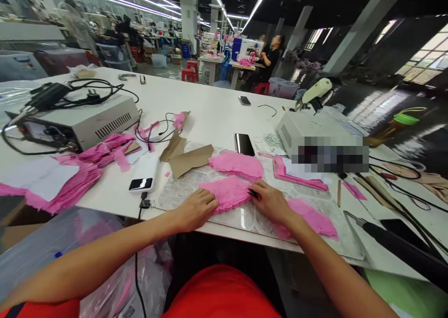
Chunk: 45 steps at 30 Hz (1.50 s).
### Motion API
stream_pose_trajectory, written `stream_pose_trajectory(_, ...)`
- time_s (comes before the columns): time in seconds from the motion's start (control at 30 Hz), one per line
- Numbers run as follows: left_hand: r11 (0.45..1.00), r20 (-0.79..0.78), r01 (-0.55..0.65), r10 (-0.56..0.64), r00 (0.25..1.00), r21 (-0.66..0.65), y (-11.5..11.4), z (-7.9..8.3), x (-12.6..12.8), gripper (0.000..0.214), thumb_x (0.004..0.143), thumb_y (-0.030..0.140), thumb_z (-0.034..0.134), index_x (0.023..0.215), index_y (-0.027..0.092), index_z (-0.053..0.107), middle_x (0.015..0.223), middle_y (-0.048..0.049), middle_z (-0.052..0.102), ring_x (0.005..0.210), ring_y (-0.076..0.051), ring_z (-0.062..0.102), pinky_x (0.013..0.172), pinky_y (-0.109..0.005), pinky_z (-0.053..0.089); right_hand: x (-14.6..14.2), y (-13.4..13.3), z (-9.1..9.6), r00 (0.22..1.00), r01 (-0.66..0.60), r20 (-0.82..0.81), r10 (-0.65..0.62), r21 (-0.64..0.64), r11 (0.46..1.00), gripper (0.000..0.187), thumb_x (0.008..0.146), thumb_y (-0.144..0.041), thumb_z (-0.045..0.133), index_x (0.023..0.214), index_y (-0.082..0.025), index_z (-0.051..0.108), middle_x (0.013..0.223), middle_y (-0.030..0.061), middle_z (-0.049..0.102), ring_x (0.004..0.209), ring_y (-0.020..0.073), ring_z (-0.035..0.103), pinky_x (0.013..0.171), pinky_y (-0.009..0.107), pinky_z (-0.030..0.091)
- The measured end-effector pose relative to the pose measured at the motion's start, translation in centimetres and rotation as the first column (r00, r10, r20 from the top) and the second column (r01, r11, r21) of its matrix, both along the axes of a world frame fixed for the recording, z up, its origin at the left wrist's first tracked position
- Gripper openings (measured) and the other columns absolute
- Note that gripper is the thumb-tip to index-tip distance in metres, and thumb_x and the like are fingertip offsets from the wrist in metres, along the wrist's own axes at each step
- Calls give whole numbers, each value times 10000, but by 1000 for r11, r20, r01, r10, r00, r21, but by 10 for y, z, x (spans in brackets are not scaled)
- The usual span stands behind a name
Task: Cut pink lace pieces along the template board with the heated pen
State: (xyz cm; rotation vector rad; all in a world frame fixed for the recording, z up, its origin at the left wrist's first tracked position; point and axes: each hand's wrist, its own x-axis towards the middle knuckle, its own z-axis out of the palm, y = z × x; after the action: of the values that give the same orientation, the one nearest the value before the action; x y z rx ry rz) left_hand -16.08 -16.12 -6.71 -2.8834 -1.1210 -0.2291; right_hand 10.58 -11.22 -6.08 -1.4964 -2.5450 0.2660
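Note:
A stack of pink fabric pieces (227, 193) lies on the clear sheet at the table's front edge. My left hand (199, 209) is closed at its left end, fingers curled over the fabric edge. At the right end, my right hand (271, 200) is closed around small black tweezers (252, 193), whose two points reach over the fabric. Just behind sits another pink stack (238, 164). More pink pieces (311, 217) lie beside my right forearm, partly hidden by it.
Brown card scraps (192, 161), a white power bank (144, 172) and a black phone (244, 144) lie around the work. Grey boxes stand left (94, 122) and right (315, 131). A black-handled tool (395, 243) lies at right. Another person (268, 61) sits farther back.

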Motion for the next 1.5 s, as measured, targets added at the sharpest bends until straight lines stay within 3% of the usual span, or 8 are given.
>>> stream_pose_trajectory(0.2, 998, 37, 44, -42, 998, -53, -3, 5, 6, 155, 902, 218, 435, 902, 164, 580, 946, -91, 592, 842, -202, 522, 776, -337, 410, 10, 1, 4, 990, 138, -38, -137, -1, 990, 225, 853, -217, 492, 1029, -236, 631, 1084, 43, 618, 854, 155, 583, 646, 250, 375)
stream_pose_trajectory(0.33, 992, 124, 111, -103, 987, -64, 1, 11, 5, 282, 893, 362, 513, 1102, 189, 590, 1194, -122, 549, 1030, -241, 521, 914, -374, 392, 15, -2, 3, 990, 94, -100, -97, -30, 995, 313, 844, -225, 513, 1139, -274, 603, 1070, 24, 618, 825, 138, 580, 660, 248, 378)
stream_pose_trajectory(0.53, 958, 109, 199, -180, 978, -208, 9, 21, 15, 264, 912, 371, 505, 1047, 182, 631, 1087, -97, 609, 979, -213, 565, 895, -328, 421, 12, 5, 2, 991, 105, -71, -110, -70, 992, 180, 867, -238, 485, 908, -219, 659, 974, 34, 624, 782, 136, 562, 615, 246, 341)
stream_pose_trajectory(0.67, 955, 154, 129, -90, 984, -269, 21, 35, 40, 261, 954, 278, 415, 968, 176, 655, 987, -73, 621, 895, -169, 590, 813, -266, 449, 19, 2, 3, 950, 214, -212, -229, -92, 972, 190, 833, -230, 487, 909, -189, 656, 943, 55, 646, 774, 149, 568, 660, 258, 385)
stream_pose_trajectory(0.83, 946, 38, -47, 63, 997, -320, 48, 40, 89, 181, 890, 261, 514, 978, 168, 641, 963, -83, 620, 909, -218, 603, 789, -310, 467, 27, -14, 0, 759, 242, -489, -429, -399, 884, 243, 777, -299, 485, 886, -178, 665, 765, 28, 677, 688, 157, 592, 643, 268, 440)
stream_pose_trajectory(0.97, 926, 1, -106, 114, 994, -362, 63, 30, 111, 173, 800, 233, 612, 929, 122, 643, 952, -133, 635, 898, -273, 614, 780, -359, 475, 25, -24, -6, 670, 251, -499, -550, -545, 800, 215, 747, -279, 489, 825, -177, 661, 736, 35, 706, 715, 175, 636, 702, 288, 469)
stream_pose_trajectory(1.27, 842, 109, -152, 241, 964, -517, 83, 28, 103, 166, 753, 113, 530, 746, 149, 692, 768, -41, 701, 726, -179, 620, 642, -258, 426, 6, -23, -7, 644, 286, -473, -601, -580, 763, 235, 734, -313, 520, 667, -166, 690, 641, 32, 691, 590, 145, 584, 564, 244, 405)
stream_pose_trajectory(1.5, 790, 234, -110, 307, 922, -603, 84, 24, 94, 172, 792, 191, 493, 686, 144, 620, 675, -4, 642, 649, -141, 573, 559, -222, 402, -18, -13, -6, 610, 342, -527, -592, -498, 797, 236, 675, -376, 577, 553, -175, 600, 557, -10, 588, 559, 114, 498, 540, 229, 346)
